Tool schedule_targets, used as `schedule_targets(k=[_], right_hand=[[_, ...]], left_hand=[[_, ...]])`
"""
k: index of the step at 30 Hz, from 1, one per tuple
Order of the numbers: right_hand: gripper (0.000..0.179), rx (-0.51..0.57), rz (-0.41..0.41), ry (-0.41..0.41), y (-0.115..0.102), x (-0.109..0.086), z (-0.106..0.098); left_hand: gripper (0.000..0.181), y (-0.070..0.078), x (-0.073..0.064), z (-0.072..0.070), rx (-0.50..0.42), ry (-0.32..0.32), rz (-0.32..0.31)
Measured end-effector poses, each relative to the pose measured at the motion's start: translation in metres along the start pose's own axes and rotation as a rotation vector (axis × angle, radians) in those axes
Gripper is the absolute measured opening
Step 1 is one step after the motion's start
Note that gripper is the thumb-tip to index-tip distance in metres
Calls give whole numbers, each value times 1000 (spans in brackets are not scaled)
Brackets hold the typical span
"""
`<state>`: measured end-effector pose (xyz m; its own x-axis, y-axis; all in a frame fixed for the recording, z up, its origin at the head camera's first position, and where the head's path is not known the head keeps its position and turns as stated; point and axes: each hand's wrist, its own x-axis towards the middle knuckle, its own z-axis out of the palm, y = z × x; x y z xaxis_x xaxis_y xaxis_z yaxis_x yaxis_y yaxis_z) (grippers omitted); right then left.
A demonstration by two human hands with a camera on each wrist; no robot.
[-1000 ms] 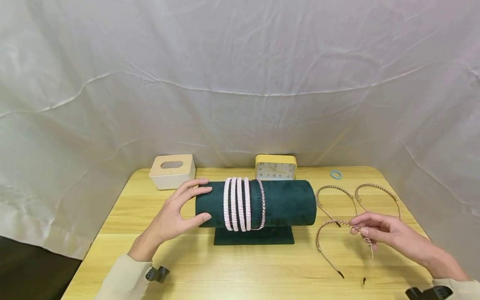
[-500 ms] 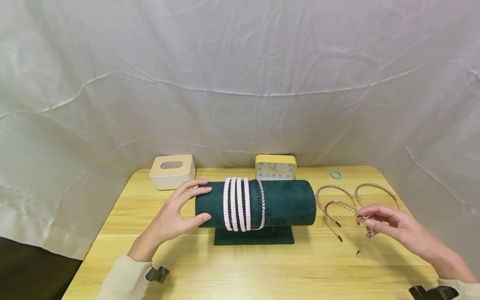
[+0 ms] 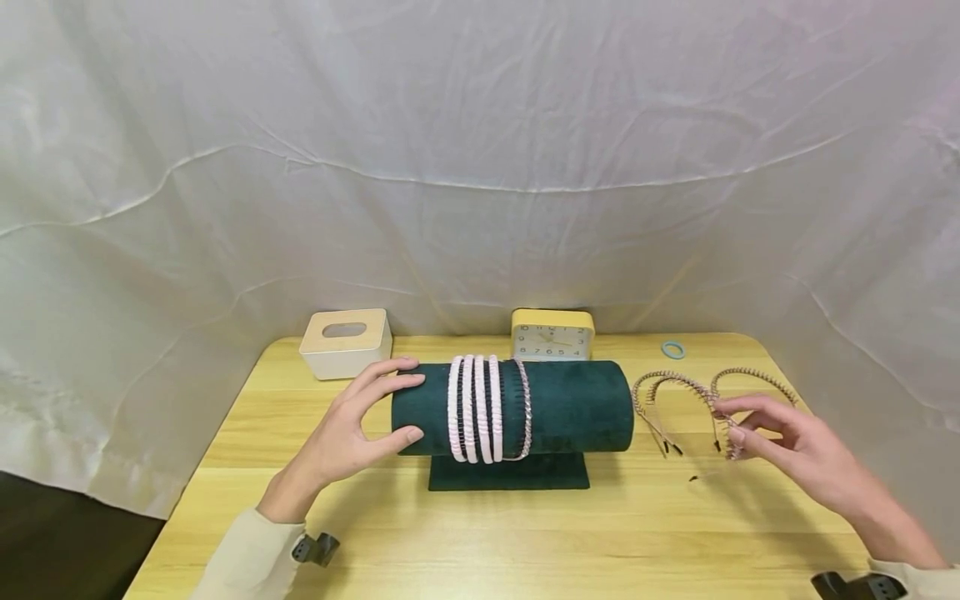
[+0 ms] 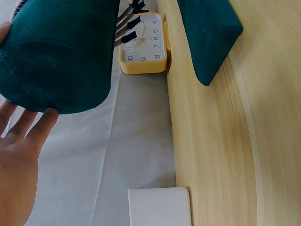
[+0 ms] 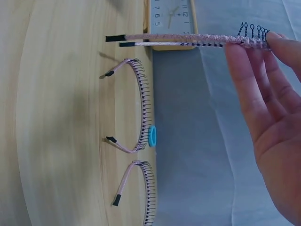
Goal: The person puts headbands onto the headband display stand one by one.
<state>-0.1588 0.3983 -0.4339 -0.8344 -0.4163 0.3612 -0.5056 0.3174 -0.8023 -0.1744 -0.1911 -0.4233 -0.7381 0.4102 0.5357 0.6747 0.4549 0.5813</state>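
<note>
A dark green padded headband stand (image 3: 581, 408) lies crosswise on its base. My left hand (image 3: 345, 429) holds the stand's left end, fingers on top and thumb in front; its fingertips also show at the rim in the left wrist view. Several pale pink wrapped headbands (image 3: 481, 408) circle the roll, with a thinner braided headband (image 3: 527, 408) to their right. Between thumb and fingers, my right hand (image 3: 795, 450) pinches a thin pink headband (image 5: 178, 37) with small wire loops and black tips, raised above the table. Two similar headbands, one nearer (image 5: 144, 101) and one farther (image 5: 149, 193), lie beneath.
A yellow alarm clock (image 3: 553, 340) stands behind the roll. The white tissue box (image 3: 345, 354) with a wooden top is at the back left. Near the back right edge lies a light blue ring (image 3: 672, 350). Pale cloth (image 3: 480, 208) hangs behind the wooden table (image 3: 487, 542).
My right hand has lifted the pinched headband away from the front right and carried it slightly back, turning it over the ones lying there. My left hand has stayed on the stand.
</note>
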Motion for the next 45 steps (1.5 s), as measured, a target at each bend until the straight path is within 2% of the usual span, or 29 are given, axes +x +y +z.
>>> schedule_targets(k=[8, 19, 24, 26, 31, 37, 45], right_hand=[[38, 45, 7, 69, -6, 2, 8], [38, -52, 43, 130, -19, 13, 20], [41, 60, -41, 136, -19, 18, 27], [41, 74, -67, 139, -19, 20, 30], [40, 25, -58, 140, -24, 23, 37], [42, 40, -74, 145, -33, 26, 44], [45, -29, -82, 148, -49, 32, 59]], left_hand=[[67, 0, 0, 1, -4, -1, 1], [67, 0, 0, 0, -8, 6, 12], [67, -1, 0, 0, -9, 8, 18], [67, -1, 0, 0, -9, 7, 18], [68, -1, 0, 0, -11, 4, 14], [67, -3, -1, 1, -8, 6, 16], [67, -1, -1, 0, -9, 6, 3]])
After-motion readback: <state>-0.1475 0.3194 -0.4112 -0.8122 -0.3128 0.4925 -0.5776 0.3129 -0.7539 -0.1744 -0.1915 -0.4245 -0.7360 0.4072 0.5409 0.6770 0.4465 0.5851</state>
